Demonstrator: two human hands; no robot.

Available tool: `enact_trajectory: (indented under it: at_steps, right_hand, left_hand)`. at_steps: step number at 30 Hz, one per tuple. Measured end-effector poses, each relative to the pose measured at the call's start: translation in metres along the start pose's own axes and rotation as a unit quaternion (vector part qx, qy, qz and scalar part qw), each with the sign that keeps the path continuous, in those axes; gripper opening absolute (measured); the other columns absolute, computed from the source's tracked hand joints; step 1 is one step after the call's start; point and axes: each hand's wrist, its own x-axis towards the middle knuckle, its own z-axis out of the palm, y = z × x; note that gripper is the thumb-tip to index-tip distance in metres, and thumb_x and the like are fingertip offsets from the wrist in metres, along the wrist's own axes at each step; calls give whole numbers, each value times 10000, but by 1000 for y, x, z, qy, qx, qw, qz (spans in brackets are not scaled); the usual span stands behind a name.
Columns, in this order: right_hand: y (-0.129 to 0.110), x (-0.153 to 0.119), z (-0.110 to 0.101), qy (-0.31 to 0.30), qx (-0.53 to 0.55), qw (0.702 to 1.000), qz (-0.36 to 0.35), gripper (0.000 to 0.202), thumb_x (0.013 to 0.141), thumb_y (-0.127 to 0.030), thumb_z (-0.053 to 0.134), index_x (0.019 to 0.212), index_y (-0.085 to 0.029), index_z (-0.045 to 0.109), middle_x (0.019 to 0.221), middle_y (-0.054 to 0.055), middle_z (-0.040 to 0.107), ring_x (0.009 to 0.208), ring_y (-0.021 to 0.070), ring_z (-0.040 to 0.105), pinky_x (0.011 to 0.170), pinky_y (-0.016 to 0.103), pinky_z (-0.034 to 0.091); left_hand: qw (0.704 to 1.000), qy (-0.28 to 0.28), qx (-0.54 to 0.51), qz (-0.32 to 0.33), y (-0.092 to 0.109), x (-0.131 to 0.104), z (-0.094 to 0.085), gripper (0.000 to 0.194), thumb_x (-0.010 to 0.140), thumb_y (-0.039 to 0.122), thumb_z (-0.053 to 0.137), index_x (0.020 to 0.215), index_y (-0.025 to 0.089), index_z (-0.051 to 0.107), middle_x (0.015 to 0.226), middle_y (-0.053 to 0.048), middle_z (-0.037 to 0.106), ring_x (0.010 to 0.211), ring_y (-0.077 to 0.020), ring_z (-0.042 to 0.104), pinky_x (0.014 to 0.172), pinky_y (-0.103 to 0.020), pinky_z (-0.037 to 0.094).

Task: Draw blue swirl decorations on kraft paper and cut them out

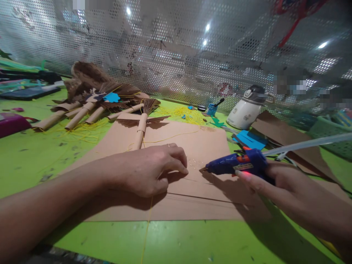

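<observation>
Left hand (150, 170) arches over brown paper (198, 135), fingers curled, any pinch unclear; right hand (283, 185) wraps glue gun (224, 164), aimed left.

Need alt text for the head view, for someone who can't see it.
The right hand holds a blue glue gun, nozzle close to brown paper on a green table; the curled left hand is over the paper. Behind are rolled-paper tubes, yellow string and a white container.
</observation>
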Motion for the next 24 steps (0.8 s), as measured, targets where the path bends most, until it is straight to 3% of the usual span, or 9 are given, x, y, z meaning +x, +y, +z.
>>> enact_trajectory:
  at_steps: [6,10,15,20,24]
  right_hand:
    - [4,0,-1,-68,-1,996,63,494,734,-709,485,465,-298,538,444,-20,392,380,157,363,347,298,247]
    - [16,-1,-2,-90,17,995,45,548,813,-737,490,516,-280,553,491,-22,404,425,153,367,380,292,236]
    - [13,3,2,-58,1,997,50,529,805,-708,486,486,-287,522,496,-32,350,422,146,329,388,296,223]
    - [5,4,3,-60,-24,995,74,541,720,-763,437,474,-286,501,500,1,415,436,169,408,396,303,288]
    - [20,2,5,-112,-7,992,62,611,815,-799,435,609,-260,634,579,22,549,506,193,512,437,307,381]
  left_hand:
    - [1000,2,-4,0,0,0,0,412,641,-91,486,892,182,664,1099,-26,635,987,-203,602,863,-300,483]
    - [1000,-5,-3,-3,0,0,0,386,648,-104,483,855,185,634,1095,-15,623,980,-189,594,859,-295,474]
    - [1000,-6,-16,-6,-2,-2,1,399,642,-101,479,876,188,625,1104,-3,604,991,-175,583,868,-287,468]
    - [1000,-8,-12,1,-1,-2,0,394,636,-104,494,872,183,624,1092,-5,604,975,-173,580,852,-282,467]
    - [1000,-5,-3,-3,1,-1,-1,395,640,-116,492,865,179,627,1085,-9,609,969,-175,582,850,-276,470]
